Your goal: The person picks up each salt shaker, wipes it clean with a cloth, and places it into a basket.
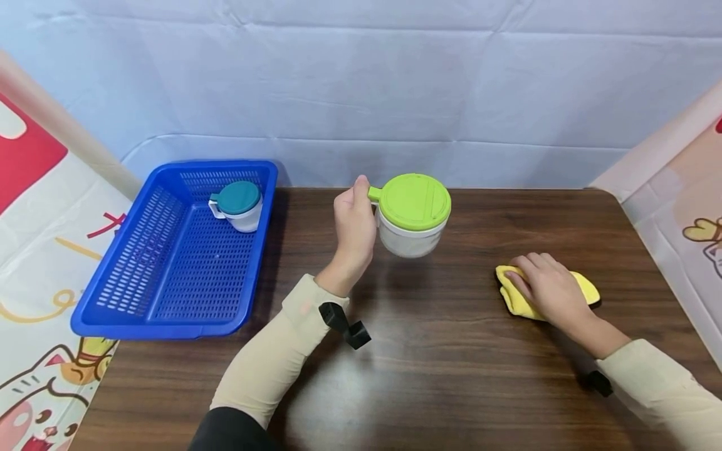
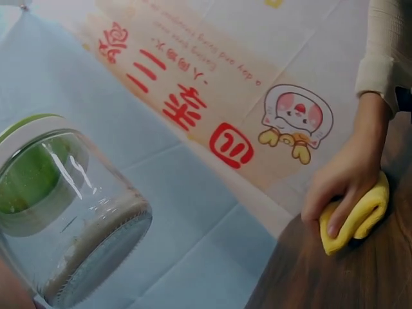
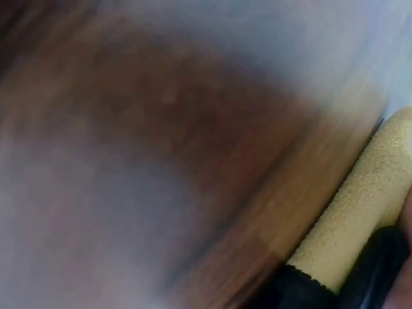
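My left hand (image 1: 355, 228) grips the handle of a clear seasoning jar (image 1: 410, 241) with a bright green lid (image 1: 415, 202), thumb up beside the lid. The jar is held over the back of the table. In the left wrist view, the glass jar (image 2: 96, 206) shows see-through walls and a pale band near its base. My right hand (image 1: 549, 291) holds a folded yellow cloth (image 1: 516, 299) with dark edging against the table at the right. Thumb and fingers close around the cloth (image 2: 360, 215) in the left wrist view. The right wrist view shows its fuzzy yellow surface (image 3: 360, 199).
A blue plastic basket (image 1: 262, 250) stands on the left of the brown wooden table (image 1: 440, 376). Inside, near its back right corner, sits another seasoning jar with a teal lid (image 1: 239, 197). A pale blue cloth backdrop (image 1: 366, 94) rises behind the table.
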Motion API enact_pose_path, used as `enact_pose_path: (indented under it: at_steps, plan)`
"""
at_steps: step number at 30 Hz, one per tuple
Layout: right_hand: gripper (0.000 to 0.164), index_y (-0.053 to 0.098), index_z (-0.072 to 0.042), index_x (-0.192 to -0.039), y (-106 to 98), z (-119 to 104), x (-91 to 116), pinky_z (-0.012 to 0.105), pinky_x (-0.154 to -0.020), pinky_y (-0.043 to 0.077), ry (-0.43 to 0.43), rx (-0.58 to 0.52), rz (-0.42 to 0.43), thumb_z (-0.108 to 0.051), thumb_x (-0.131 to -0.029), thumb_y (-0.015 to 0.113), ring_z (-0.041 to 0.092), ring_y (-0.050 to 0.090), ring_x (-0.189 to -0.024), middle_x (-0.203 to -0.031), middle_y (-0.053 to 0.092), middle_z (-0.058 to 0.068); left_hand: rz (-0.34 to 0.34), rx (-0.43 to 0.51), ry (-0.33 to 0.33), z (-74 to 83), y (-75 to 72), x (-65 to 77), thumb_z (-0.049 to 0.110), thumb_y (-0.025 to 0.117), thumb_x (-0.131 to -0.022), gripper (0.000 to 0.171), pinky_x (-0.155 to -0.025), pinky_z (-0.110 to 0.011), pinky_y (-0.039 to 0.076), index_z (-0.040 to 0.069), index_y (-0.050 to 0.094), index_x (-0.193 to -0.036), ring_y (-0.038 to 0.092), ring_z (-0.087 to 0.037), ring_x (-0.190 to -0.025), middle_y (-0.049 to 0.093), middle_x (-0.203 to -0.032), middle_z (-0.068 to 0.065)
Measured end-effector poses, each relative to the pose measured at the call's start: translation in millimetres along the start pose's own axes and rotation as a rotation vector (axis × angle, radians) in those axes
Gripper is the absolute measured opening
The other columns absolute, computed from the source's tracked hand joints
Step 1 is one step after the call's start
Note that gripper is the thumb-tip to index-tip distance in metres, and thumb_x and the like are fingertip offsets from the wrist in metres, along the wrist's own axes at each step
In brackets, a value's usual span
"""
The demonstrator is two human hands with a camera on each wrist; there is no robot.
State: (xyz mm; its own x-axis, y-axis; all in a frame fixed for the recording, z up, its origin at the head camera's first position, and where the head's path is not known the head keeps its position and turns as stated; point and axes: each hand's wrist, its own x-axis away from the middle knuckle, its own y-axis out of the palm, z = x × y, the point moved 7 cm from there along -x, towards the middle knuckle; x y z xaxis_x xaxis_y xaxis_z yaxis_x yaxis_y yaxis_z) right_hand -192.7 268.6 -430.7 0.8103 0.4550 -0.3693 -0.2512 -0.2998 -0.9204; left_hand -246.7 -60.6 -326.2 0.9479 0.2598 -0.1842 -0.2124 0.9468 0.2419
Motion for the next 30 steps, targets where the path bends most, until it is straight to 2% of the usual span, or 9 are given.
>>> enact_pose_path:
  at_steps: [9,16,25,30]
  plan:
    - [0.019,0.063,0.001,-0.102,0.4,-0.7,-0.4,0.052,-0.076,0.048,-0.002,-0.006,0.003,-0.008,-0.090,0.074,0.037,0.061,-0.084,-0.092,0.066,0.017,-0.049,0.013,-0.127,0.3,10.5,-4.7,0.020,0.040,-0.108,0.053,-0.060,-0.026,0.030,0.013,0.038,-0.055,0.029,-0.013,-0.056,0.028,-0.056,0.003]
    - [0.018,0.063,0.000,-0.102,1.1,0.6,-0.4,0.053,-0.075,0.048,0.010,-0.005,-0.006,-0.009,-0.091,0.073,0.037,0.061,-0.084,-0.092,0.066,0.016,-0.077,-0.058,-0.094,10.3,3.8,-11.1,0.021,0.041,-0.109,0.055,-0.062,-0.026,0.030,0.013,0.038,-0.055,0.031,-0.013,-0.058,0.028,-0.056,0.002]
    - [0.019,0.063,0.000,-0.103,1.3,1.2,0.6,0.053,-0.075,0.047,0.009,-0.004,-0.006,-0.010,-0.091,0.073,0.037,0.061,-0.085,-0.092,0.066,0.016,-0.083,-0.045,-0.096,21.9,-14.3,-25.6,0.022,0.044,-0.109,0.055,-0.078,-0.025,0.040,0.013,0.048,-0.055,0.044,-0.011,-0.073,0.038,-0.059,0.000]
    - [0.018,0.063,0.000,-0.102,1.0,0.5,0.3,0.053,-0.074,0.048,0.010,-0.002,-0.010,-0.010,-0.091,0.074,0.037,0.061,-0.084,-0.092,0.066,0.016,-0.106,-0.052,-0.094,28.9,-24.9,-30.2,0.021,0.045,-0.109,0.053,-0.083,-0.026,0.040,0.013,0.057,-0.058,0.046,-0.011,-0.079,0.044,-0.061,0.000]
